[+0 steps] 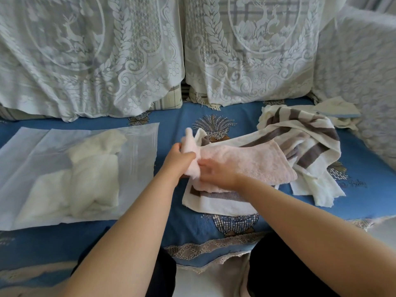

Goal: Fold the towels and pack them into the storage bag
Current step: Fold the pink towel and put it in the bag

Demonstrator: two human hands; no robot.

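Head view shows us the pink towel (246,161) near the middle of the sofa seat (171,116), lying across a white towel with a brown band (216,202) that sits toward the seat's front edge. We see the left hand (179,160) gripping the pink towel's left end, fingers curled round the bunched cloth, one corner sticking up above the knuckles. The right hand (216,172) lies on the pink towel just beside the left; its fingers touch the cloth, but we cannot tell whether they pinch it or only press.

Behind and to the right, a striped white-and-grey towel (304,133) lies crumpled toward the seat's right end, partly under the pink one. At the seat's left end lies the translucent storage bag (38,144), flat, with pale folded towels (90,174) showing through it. Lace-covered cushions (90,52) stand along the seat's back edge.
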